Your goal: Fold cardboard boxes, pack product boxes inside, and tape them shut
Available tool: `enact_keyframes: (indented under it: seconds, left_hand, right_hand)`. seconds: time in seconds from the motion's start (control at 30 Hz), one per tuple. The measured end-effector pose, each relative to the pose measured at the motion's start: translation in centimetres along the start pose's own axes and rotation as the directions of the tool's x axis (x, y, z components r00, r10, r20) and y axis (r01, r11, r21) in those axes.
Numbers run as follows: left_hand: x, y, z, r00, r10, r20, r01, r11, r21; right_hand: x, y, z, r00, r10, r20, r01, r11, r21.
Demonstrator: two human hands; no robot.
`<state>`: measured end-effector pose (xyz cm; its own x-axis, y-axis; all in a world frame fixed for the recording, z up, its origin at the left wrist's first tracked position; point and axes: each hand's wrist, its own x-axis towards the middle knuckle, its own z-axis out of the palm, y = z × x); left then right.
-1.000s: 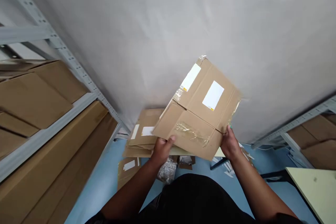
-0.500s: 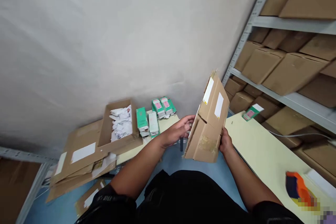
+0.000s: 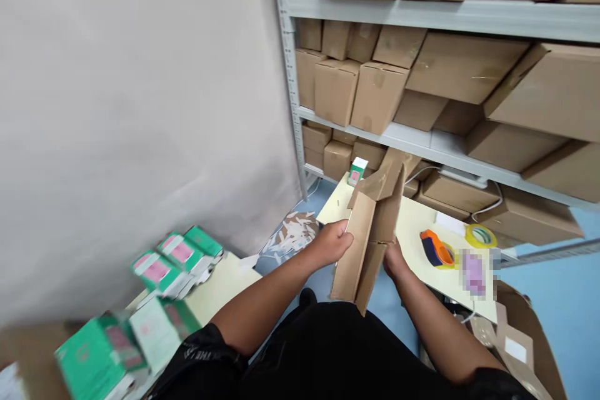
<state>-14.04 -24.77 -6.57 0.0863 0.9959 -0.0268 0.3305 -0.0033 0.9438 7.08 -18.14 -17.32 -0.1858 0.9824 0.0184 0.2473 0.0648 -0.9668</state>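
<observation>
Two hands, left hand [image 3: 334,241] and right hand [image 3: 392,260], grip one flattened box [image 3: 370,231].

We note: box [image 3: 370,231] plain brown; packs [image 3: 175,259] green w/ pink panels; table [image 3: 412,225] pale yellow; tape gun [image 3: 435,249] orange & navy; tape roll [image 3: 480,235] yellow; floor [image 3: 557,300] blue.

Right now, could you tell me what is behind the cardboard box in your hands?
Behind the box lies a pale table; the box hides part of it and most of the right hand.
</observation>
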Motion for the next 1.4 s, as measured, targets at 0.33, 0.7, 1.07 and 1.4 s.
enact_keyframes:
  seconds: [0.33,0.7,1.07,1.4]
  left_hand:
    - [10.9,0.4,2.8,0.922,0.2,0.332,-0.274,0.942,0.193]
    - [20.3,0.5,6.8,0.993,-0.044,-0.112,0.067,0.974,0.217]
    - [22.1,-3.0,7.0,0.874,-0.201,-0.442,0.204,0.978,-0.042]
    - [26.4,-2.0,0.9,0.986,-0.166,0.004,0.159,0.952,0.261]
  right_hand:
    - [2.4,-7.3,-6.9,0.902,0.154,-0.403,-0.211,0.972,-0.101]
    - [6.6,0.9,-21.1,0.97,0.037,-0.241,-0.19,0.737,-0.648]
    - [18.3,2.1,-26.0,0.975,0.002,0.222,0.17,0.633,-0.755]
    - [23.0,0.2,-22.5,0.956,-0.244,0.164,0.27,0.506,-0.819]
